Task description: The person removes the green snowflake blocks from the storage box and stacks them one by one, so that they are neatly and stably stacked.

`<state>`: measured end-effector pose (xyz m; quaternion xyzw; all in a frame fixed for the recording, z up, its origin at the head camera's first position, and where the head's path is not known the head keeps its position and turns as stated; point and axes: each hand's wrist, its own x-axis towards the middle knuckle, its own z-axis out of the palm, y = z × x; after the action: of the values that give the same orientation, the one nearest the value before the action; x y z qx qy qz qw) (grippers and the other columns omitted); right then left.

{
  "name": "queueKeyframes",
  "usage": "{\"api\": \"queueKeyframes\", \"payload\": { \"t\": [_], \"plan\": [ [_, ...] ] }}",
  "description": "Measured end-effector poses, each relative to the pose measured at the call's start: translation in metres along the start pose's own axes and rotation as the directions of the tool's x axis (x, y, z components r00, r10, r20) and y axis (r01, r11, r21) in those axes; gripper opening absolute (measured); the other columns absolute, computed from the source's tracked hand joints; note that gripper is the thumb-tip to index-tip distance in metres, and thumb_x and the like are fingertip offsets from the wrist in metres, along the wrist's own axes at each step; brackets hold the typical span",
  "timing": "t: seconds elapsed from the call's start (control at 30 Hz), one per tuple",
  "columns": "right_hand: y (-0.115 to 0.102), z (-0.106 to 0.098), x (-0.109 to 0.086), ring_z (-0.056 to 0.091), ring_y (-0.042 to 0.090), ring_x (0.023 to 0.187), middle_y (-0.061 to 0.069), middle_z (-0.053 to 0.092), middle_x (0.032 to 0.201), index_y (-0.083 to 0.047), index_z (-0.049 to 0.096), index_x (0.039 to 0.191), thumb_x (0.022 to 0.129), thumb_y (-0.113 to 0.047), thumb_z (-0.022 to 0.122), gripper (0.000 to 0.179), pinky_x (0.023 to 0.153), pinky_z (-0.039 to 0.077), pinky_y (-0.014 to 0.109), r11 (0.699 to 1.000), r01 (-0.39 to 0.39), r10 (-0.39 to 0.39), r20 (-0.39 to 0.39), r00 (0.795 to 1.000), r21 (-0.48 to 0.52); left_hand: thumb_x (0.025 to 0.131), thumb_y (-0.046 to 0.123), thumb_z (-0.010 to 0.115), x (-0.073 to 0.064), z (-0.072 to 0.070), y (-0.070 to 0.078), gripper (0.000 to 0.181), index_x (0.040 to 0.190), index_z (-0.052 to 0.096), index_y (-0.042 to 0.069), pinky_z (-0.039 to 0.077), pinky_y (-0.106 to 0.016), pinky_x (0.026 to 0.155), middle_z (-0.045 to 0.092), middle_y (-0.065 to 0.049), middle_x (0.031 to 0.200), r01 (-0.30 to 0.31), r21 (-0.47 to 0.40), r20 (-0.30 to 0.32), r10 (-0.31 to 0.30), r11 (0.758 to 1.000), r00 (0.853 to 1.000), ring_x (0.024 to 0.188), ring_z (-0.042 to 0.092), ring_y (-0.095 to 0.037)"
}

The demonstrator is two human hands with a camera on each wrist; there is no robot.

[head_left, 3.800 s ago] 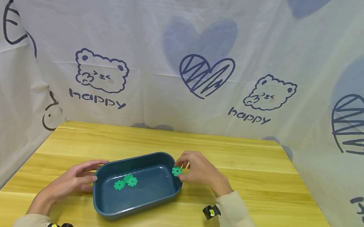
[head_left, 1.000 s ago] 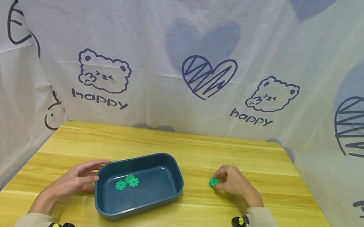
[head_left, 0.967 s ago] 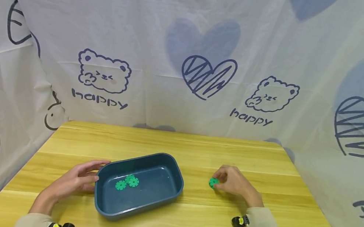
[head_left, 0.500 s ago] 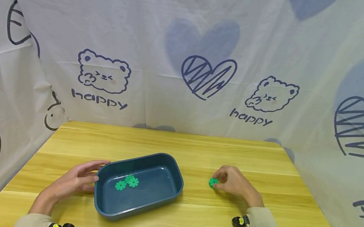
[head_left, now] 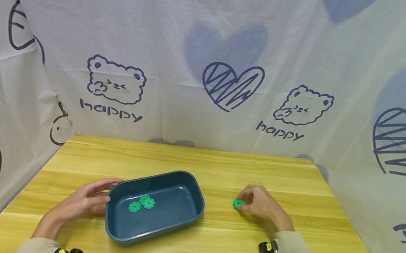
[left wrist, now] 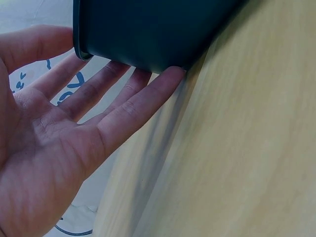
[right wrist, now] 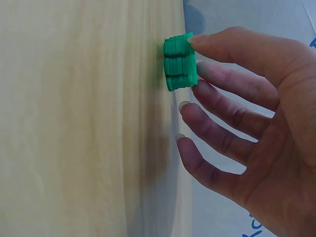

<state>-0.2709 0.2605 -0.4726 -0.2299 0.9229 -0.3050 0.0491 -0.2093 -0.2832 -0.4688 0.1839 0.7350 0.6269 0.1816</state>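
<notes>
My left hand (head_left: 81,202) lies against the left end of a dark blue tray (head_left: 154,232). In the left wrist view its fairly straight fingers touch the tray's outer wall (left wrist: 148,29), with the thumb at the rim. Inside, toward the left, lie 3 green notched discs (head_left: 134,206), two of them overlapping. To the right of the tray, my right hand (head_left: 262,202) pinches a stack of green notched discs (right wrist: 180,61) between thumb and fingertips, close over the table. Its lower fingers are spread and bent, holding nothing.
Both stand on a yellow wood-grain table (head_left: 199,161). A white cloth (head_left: 175,37) printed with bears and hearts hangs behind and at the sides. Each wrist wears a small black camera (head_left: 267,248).
Since the oldest frame, my right hand has moved right, from the tray's right rim to over the table, with green discs in its fingers. Over the last second both hands stay still.
</notes>
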Motion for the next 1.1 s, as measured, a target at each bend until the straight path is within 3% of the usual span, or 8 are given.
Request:
{"api": "queueKeyframes", "payload": {
  "t": [0.3, 0.47, 0.63, 0.97, 1.1],
  "plan": [
    [-0.011, -0.003, 0.001, 0.061, 0.015, 0.088, 0.003, 0.073, 0.103, -0.010, 0.077, 0.105, 0.086, -0.021, 0.084, 0.023, 0.073, 0.053, 0.025, 0.999, 0.010, -0.012, -0.037, 0.999, -0.053, 0.106, 0.011, 0.053, 0.002, 0.001, 0.001, 0.057, 0.159, 0.033, 0.004, 0.063, -0.039, 0.093, 0.058, 0.022, 0.141, 0.001, -0.010, 0.002, -0.001, 1.000, 1.000, 0.124, 0.064, -0.003],
    [-0.041, -0.008, 0.008, 0.063, 0.016, 0.087, 0.007, 0.074, 0.105, -0.008, 0.077, 0.108, 0.088, -0.016, 0.081, 0.022, 0.072, 0.056, 0.027, 0.989, 0.123, -0.128, -0.056, 0.990, -0.082, 0.107, 0.013, 0.053, 0.001, 0.000, 0.002, 0.056, 0.159, 0.034, 0.007, 0.063, -0.042, 0.093, 0.057, 0.023, 0.141, 0.002, -0.017, 0.011, -0.002, 1.000, 1.000, 0.124, 0.064, -0.003],
    [-0.076, -0.008, 0.024, 0.065, 0.017, 0.085, 0.003, 0.074, 0.102, -0.012, 0.077, 0.106, 0.089, -0.015, 0.080, 0.018, 0.074, 0.061, 0.034, 0.970, 0.236, -0.239, -0.040, 0.970, -0.060, 0.106, 0.012, 0.053, 0.000, 0.000, 0.000, 0.056, 0.159, 0.034, 0.006, 0.063, -0.041, 0.093, 0.057, 0.022, 0.142, -0.010, -0.020, 0.010, 0.010, 1.000, 1.000, 0.124, 0.064, -0.005],
    [-0.132, 0.022, 0.061, 0.068, 0.024, 0.089, 0.011, 0.074, 0.105, -0.007, 0.077, 0.109, 0.092, -0.015, 0.077, 0.019, 0.076, 0.062, 0.036, 0.934, 0.355, -0.357, 0.066, 0.932, 0.036, 0.107, 0.010, 0.052, 0.000, 0.000, -0.001, 0.055, 0.159, 0.036, 0.008, 0.063, -0.040, 0.092, 0.058, 0.018, 0.142, -0.031, -0.024, 0.016, 0.031, 0.999, 0.999, 0.124, 0.064, -0.005],
    [-0.142, 0.040, 0.073, 0.068, 0.026, 0.090, 0.012, 0.074, 0.107, -0.009, 0.078, 0.109, 0.093, -0.015, 0.076, 0.017, 0.076, 0.059, 0.027, 0.924, 0.380, -0.381, 0.103, 0.919, 0.029, 0.107, 0.010, 0.052, 0.000, 0.000, 0.000, 0.055, 0.159, 0.035, 0.007, 0.063, -0.039, 0.092, 0.058, 0.018, 0.141, -0.029, -0.017, 0.015, 0.030, 0.999, 0.999, 0.124, 0.064, -0.005]
  ]
}}
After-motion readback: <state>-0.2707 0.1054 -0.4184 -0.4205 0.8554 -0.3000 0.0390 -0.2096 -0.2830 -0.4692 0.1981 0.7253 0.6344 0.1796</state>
